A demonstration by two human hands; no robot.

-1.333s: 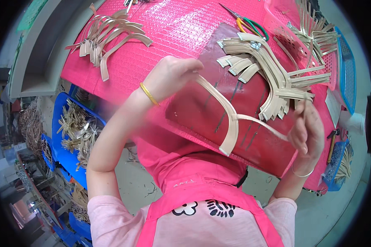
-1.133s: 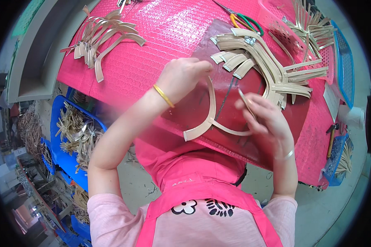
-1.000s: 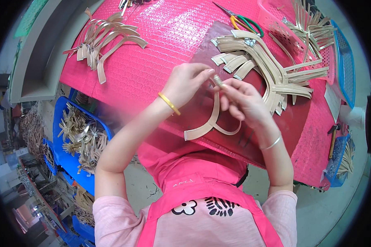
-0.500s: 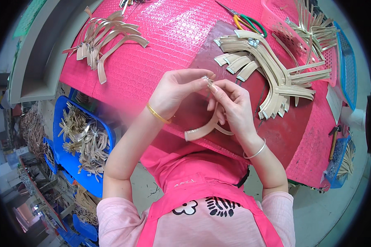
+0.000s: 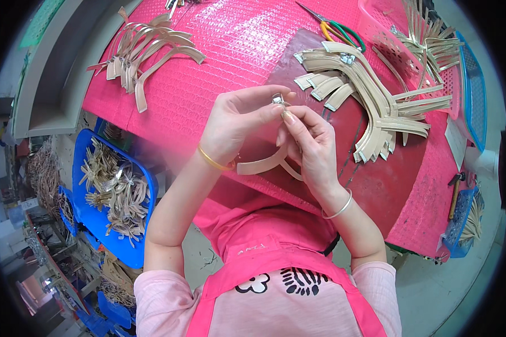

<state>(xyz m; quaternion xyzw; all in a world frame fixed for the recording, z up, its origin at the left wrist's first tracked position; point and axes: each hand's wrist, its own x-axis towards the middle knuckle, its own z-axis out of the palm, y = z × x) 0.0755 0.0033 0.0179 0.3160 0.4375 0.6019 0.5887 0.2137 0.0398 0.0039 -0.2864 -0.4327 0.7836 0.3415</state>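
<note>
Over the near edge of the pink-covered table, my two hands meet at a small silver buckle (image 5: 278, 99). My left hand (image 5: 230, 123) pinches the buckle between thumb and fingers. Close against it, my right hand (image 5: 316, 143) is closed on a beige strap (image 5: 260, 166), thumb and forefinger at the narrow end by the buckle. The strap's wide, curved part hangs below the hands, and its middle is hidden by my right fingers. Whether the strap end passes through the buckle, I cannot tell.
A stack of beige straps (image 5: 371, 101) lies on the dark red mat (image 5: 388, 177), with scissors (image 5: 346, 36) beyond. More straps (image 5: 146, 56) lie at far left. A pink basket (image 5: 379, 25) and blue tray (image 5: 477, 95) stand right; a blue bin (image 5: 81, 196) of straps stands left.
Both hands have shifted slightly left and away, and the buckle shows more clearly above the fingertips. The hanging strap has swung left and up.
</note>
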